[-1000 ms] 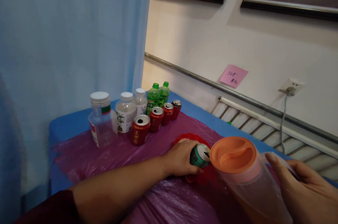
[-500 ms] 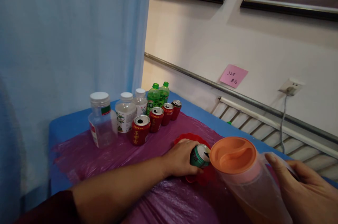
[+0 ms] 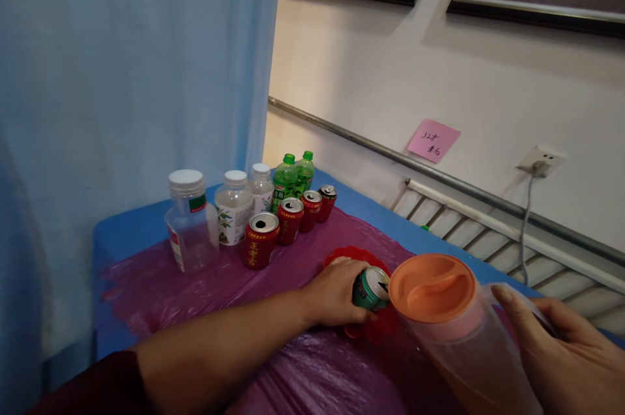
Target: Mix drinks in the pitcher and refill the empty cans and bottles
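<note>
My left hand [image 3: 334, 291] is wrapped round a green can [image 3: 371, 288], which leans a little to the right over a red scalloped dish [image 3: 378, 330]. In my right hand [image 3: 561, 343] is the handle of a translucent pitcher [image 3: 481, 363] with an orange lid [image 3: 433, 288]. The pitcher tilts left, and its lid edge is at the can's top; whether they touch I cannot tell. Brownish liquid shows low in the pitcher. No stream of liquid can be made out between the two.
Several red cans [image 3: 262, 242] stand in a row on purple plastic sheeting [image 3: 219, 291] over a blue table [image 3: 122, 226]. Behind them are clear bottles with white caps [image 3: 234, 210] and two green bottles [image 3: 284, 177]. A pipe [image 3: 390, 153] and a radiator [image 3: 488, 232] run along the wall.
</note>
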Available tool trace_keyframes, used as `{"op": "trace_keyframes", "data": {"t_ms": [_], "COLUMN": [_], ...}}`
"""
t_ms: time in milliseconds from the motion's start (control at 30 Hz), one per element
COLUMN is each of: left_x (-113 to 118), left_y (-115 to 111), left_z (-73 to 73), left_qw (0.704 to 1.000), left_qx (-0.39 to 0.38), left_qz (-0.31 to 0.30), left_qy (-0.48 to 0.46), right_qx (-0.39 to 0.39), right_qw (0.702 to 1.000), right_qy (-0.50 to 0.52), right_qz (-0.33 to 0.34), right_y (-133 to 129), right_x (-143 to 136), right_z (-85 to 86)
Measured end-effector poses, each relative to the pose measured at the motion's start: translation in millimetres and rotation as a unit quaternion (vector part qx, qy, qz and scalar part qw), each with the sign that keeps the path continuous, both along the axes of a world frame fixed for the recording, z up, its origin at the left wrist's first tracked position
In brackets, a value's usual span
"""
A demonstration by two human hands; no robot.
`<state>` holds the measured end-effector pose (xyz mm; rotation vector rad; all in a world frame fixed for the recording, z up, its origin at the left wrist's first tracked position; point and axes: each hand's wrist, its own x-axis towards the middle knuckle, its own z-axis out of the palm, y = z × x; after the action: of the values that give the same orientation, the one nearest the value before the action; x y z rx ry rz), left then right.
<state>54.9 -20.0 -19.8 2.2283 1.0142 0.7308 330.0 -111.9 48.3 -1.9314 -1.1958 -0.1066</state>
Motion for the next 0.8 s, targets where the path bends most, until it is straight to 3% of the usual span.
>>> {"op": "trace_keyframes", "data": {"t_ms": [100,800], "left_x": [0.4,0.0], "left_y": [-0.9,0.2], "left_z": [1.4,0.1], "left_qw": [1.0,1.0], "left_qx": [0.0,-0.002], "left_qz": [0.004,0.005], "left_qy": [0.002,0.01], "right_qx": [-0.03,-0.017], "right_qw": [0.998,0.999], "right_qy": [0.021,0.022], "right_qz": [-0.047,-0.042], "right_y": [0.8,-1.3], "right_x": [-4.9,-4.1], "right_z": [5.0,3.1]}}
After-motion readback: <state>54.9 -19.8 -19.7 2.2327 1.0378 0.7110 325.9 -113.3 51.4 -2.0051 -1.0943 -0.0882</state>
